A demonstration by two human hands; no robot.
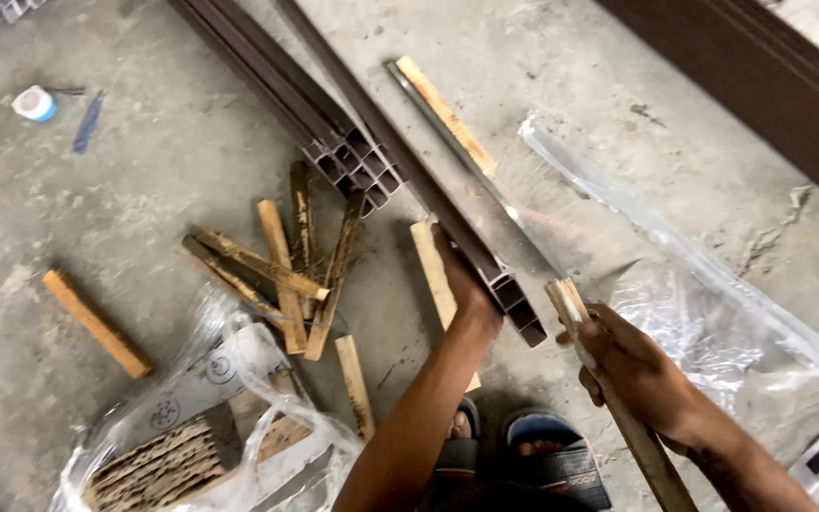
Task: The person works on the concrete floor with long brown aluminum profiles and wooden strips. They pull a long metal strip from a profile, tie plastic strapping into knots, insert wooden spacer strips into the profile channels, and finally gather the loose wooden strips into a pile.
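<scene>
A bare concrete floor [144,190] carries everything here. A long dark brown hollow profile [409,171] runs diagonally from the top of the view down to its open end just above the person's feet, beside a bundle of similar brown profiles [286,95]. Clear plastic sheeting [684,265] lies crumpled to the right, and a plastic bag of wood pieces [191,446] sits at lower left. A loose pile of wooden strips [286,275] is spread out left of the profile. The left hand [466,284] is closed around the hollow profile near its open end, gripping it from the left side. The right hand [627,365] is clamped on a wooden stick [609,389], whose upper tip sits just right of the profile's open end.
</scene>
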